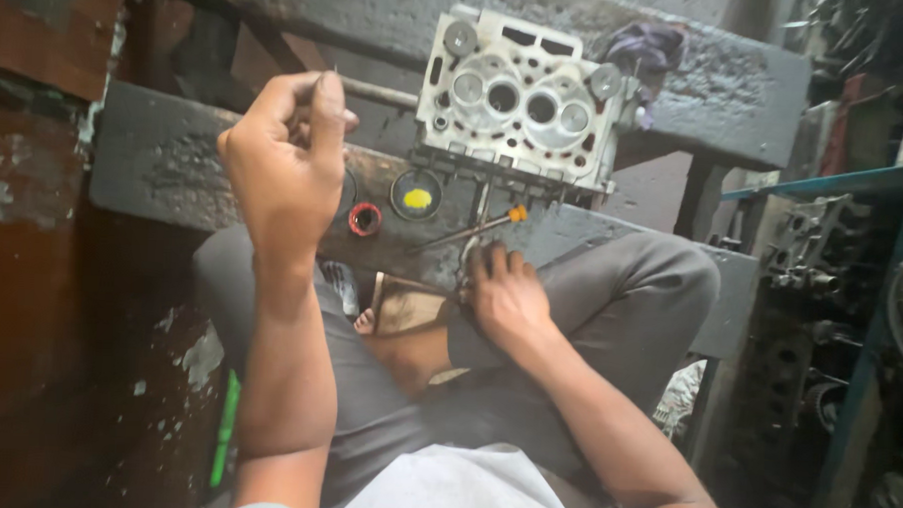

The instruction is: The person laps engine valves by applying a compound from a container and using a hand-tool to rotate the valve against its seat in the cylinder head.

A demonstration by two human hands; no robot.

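My left hand [290, 163] is raised over the dark bench, fingers pinched together on a thin pin whose tip shows above the thumb. Lower down, my right hand [505, 291] rests at the bench edge by my sandalled foot [405, 307], its fingertips curled around a thin shiny metal rod [469, 253]. An aluminium cylinder head [517, 96] leans upright on the bench [154, 164] just beyond both hands, its valve ports facing me. A small screwdriver with an orange handle [516, 214] lies beside the right hand's fingers.
A round tin of yellow paste [416, 196] and a red ring-shaped cap [365, 219] sit on the bench between my hands. A dark rag [644, 45] lies at the head's upper right. Blue metal shelving with engine parts [832, 257] stands on the right.
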